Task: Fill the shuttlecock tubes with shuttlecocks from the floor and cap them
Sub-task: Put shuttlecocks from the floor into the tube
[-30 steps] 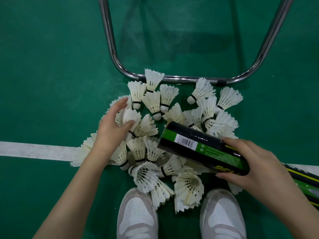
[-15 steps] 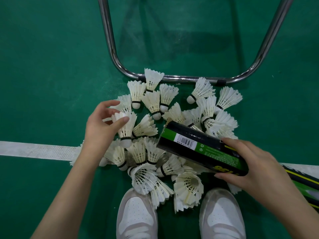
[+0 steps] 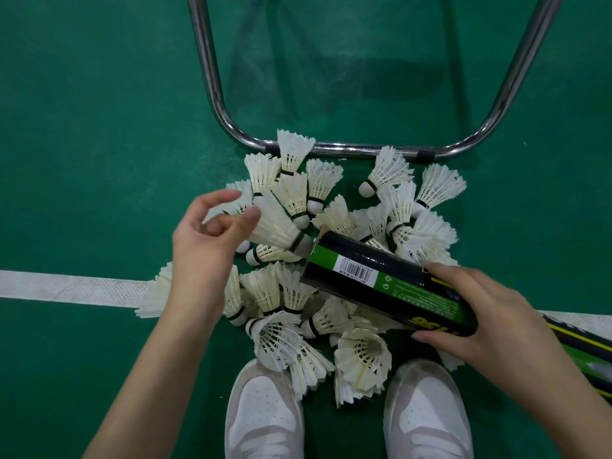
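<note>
Now, shoes (image 3: 347,415): planted at the pile's near edge.
Right hand (image 3: 480,329): tube (image 3: 390,286) is gripped, its mouth tilted toward the pile.
Left hand (image 3: 205,240): one shuttlecock (image 3: 276,223) is pinched, cork just at the mouth.
Pile (image 3: 331,260): spread on the floor (image 3: 82,127) before the metal frame (image 3: 347,150).

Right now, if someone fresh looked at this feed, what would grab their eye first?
The heap of white shuttlecocks on the green floor, just ahead of two white shoes. Over it, the left hand pinches one shuttlecock by its feathers, cork aimed at the open mouth of the black-and-green tube gripped by the right hand. A chrome bar borders the far side of the heap.
</note>
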Demonstrator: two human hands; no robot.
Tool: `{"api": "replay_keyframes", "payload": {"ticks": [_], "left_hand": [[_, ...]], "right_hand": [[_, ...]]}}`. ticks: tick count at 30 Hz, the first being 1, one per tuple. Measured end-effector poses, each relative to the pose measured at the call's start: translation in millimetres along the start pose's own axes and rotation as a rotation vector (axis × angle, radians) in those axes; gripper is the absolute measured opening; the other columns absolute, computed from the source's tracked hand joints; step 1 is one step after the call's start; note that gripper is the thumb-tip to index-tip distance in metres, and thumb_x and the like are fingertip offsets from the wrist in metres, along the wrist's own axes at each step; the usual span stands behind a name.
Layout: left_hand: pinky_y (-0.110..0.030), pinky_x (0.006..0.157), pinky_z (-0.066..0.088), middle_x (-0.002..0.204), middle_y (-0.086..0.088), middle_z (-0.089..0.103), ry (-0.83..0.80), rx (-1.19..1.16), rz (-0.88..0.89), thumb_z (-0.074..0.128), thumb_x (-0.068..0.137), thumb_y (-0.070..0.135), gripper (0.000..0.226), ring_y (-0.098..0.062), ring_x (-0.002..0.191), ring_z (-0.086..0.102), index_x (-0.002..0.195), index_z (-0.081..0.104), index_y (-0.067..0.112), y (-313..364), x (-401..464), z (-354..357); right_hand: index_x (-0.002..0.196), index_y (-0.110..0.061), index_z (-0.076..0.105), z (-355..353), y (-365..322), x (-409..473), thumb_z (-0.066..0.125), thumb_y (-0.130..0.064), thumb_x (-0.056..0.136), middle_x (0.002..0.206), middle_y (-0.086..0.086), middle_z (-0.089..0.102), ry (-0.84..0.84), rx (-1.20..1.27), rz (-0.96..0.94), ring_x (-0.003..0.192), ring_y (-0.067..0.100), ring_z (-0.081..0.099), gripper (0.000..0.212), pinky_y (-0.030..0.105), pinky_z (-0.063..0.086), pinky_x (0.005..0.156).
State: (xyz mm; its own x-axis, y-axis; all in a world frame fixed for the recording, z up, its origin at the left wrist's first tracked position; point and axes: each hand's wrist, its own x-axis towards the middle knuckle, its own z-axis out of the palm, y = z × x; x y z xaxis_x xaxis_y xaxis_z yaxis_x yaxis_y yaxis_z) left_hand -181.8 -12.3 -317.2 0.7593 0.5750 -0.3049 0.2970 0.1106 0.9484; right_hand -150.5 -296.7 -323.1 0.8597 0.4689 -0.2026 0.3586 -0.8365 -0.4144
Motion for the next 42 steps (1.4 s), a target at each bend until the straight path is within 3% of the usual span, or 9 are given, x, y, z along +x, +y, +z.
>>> {"api": "replay_keyframes", "payload": {"ticks": [7, 13, 16, 21, 25, 29, 33, 37, 42], "left_hand": [[-0.026, 0.085, 0.050, 0.088, -0.011, 0.063, -0.088, -0.088, -0.148, 0.069, 0.064, 0.035, 0.041, -0.014, 0.081, 0.062, 0.103, 0.063, 0.026, -11, -17, 16], [-0.024, 0.083, 0.043, 0.062, 0.013, 0.060, -0.129, -0.111, -0.180, 0.067, 0.068, 0.031, 0.035, 0.002, 0.069, 0.061, 0.102, 0.061, 0.026, -15, -27, 23], [-0.023, 0.087, 0.042, 0.067, 0.010, 0.065, -0.165, -0.115, -0.174, 0.067, 0.069, 0.030, 0.035, 0.004, 0.072, 0.064, 0.103, 0.060, 0.026, -15, -31, 26], [-0.004, 0.066, 0.045, 0.078, -0.003, 0.074, -0.227, -0.035, -0.104, 0.064, 0.073, 0.031, 0.032, 0.000, 0.076, 0.067, 0.105, 0.062, 0.029, -15, -40, 29], [-0.009, 0.072, 0.048, 0.074, 0.002, 0.073, -0.251, -0.005, -0.073, 0.065, 0.069, 0.035, 0.038, -0.001, 0.076, 0.065, 0.107, 0.061, 0.032, -16, -41, 26], [-0.028, 0.084, 0.043, 0.066, 0.008, 0.067, -0.290, 0.061, -0.028, 0.073, 0.059, 0.034, 0.049, -0.002, 0.070, 0.063, 0.107, 0.060, 0.038, -15, -42, 24], [-0.024, 0.079, 0.042, 0.061, 0.006, 0.065, -0.323, 0.083, -0.017, 0.073, 0.061, 0.032, 0.052, -0.003, 0.066, 0.060, 0.110, 0.058, 0.040, -15, -42, 24], [-0.037, 0.091, 0.049, 0.088, -0.003, 0.075, -0.462, 0.113, -0.035, 0.079, 0.064, 0.032, 0.064, -0.018, 0.094, 0.068, 0.121, 0.052, 0.045, -19, -44, 22], [-0.045, 0.100, 0.046, 0.098, 0.002, 0.075, -0.473, 0.145, -0.041, 0.079, 0.064, 0.025, 0.071, -0.013, 0.101, 0.067, 0.125, 0.047, 0.044, -22, -46, 24]], "right_hand": [[0.123, -0.036, 0.045, 0, 0, 0, 0.051, -0.066, 0.057, 0.110, -0.009, 0.059, 0.002, -0.001, 0.007, 0.093, 0.022, 0.059, 0.073, 0.037, 0.046, 0.077], [0.123, -0.039, 0.041, 0, -2, 1, 0.050, -0.067, 0.057, 0.109, -0.010, 0.059, -0.003, 0.020, 0.000, 0.094, 0.021, 0.058, 0.072, 0.037, 0.045, 0.079], [0.123, -0.037, 0.043, 0, -1, 0, 0.052, -0.065, 0.057, 0.110, -0.010, 0.059, 0.002, 0.010, -0.001, 0.094, 0.021, 0.058, 0.072, 0.037, 0.044, 0.077], [0.122, -0.038, 0.042, -1, 1, 0, 0.052, -0.065, 0.057, 0.109, -0.009, 0.059, 0.004, 0.014, 0.003, 0.092, 0.022, 0.059, 0.072, 0.038, 0.046, 0.077], [0.122, -0.040, 0.040, 0, 1, -1, 0.053, -0.065, 0.056, 0.110, -0.011, 0.058, -0.012, 0.035, 0.009, 0.095, 0.020, 0.058, 0.072, 0.038, 0.045, 0.079], [0.123, -0.039, 0.041, 0, -1, -1, 0.053, -0.065, 0.057, 0.111, -0.012, 0.057, -0.018, 0.036, -0.001, 0.096, 0.019, 0.057, 0.071, 0.036, 0.044, 0.078], [0.122, -0.038, 0.041, 1, -1, -1, 0.052, -0.066, 0.057, 0.110, -0.011, 0.058, -0.018, 0.042, -0.011, 0.094, 0.020, 0.057, 0.071, 0.036, 0.044, 0.077], [0.122, -0.039, 0.038, 2, 0, -3, 0.050, -0.067, 0.058, 0.109, -0.010, 0.058, -0.021, 0.042, -0.008, 0.093, 0.019, 0.057, 0.071, 0.035, 0.044, 0.076], [0.122, -0.038, 0.040, 3, 0, -4, 0.051, -0.066, 0.058, 0.109, -0.009, 0.059, -0.013, 0.035, -0.012, 0.094, 0.021, 0.058, 0.071, 0.037, 0.046, 0.078]]}}
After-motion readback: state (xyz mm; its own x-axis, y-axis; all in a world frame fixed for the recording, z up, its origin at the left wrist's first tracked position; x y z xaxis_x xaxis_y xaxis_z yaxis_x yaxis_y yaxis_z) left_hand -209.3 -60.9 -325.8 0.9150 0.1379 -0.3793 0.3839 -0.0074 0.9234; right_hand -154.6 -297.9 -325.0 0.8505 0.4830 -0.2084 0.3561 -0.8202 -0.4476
